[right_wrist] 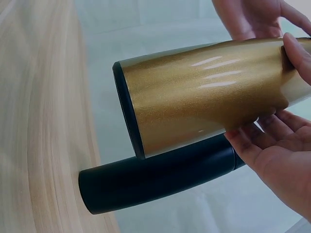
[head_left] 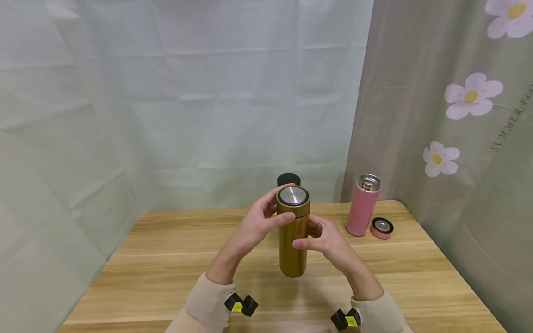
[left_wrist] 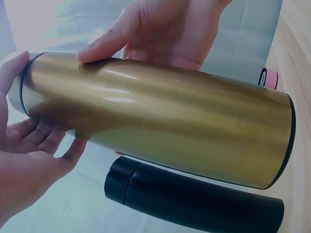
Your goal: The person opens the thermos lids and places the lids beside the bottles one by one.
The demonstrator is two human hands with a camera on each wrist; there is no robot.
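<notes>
A gold thermos (head_left: 293, 252) with a silver-topped lid (head_left: 293, 196) is held upright between both hands, and its base appears raised off the table. My left hand (head_left: 259, 223) grips it high up, around the lid, thumb in front and fingers behind. Lower on the right side of the body, my right hand (head_left: 329, 240) holds it between thumb and fingers. In the right wrist view, the black base rim (right_wrist: 128, 111) of the thermos shows. Behind it stands a black thermos (right_wrist: 160, 179) with its cap on, mostly hidden in the head view.
A pink thermos (head_left: 363, 208) stands uncapped at the back right of the wooden table (head_left: 179, 263). Its pink lid (head_left: 381, 228) lies beside it. Pale curtains (head_left: 233, 115) hang behind the table and at both sides.
</notes>
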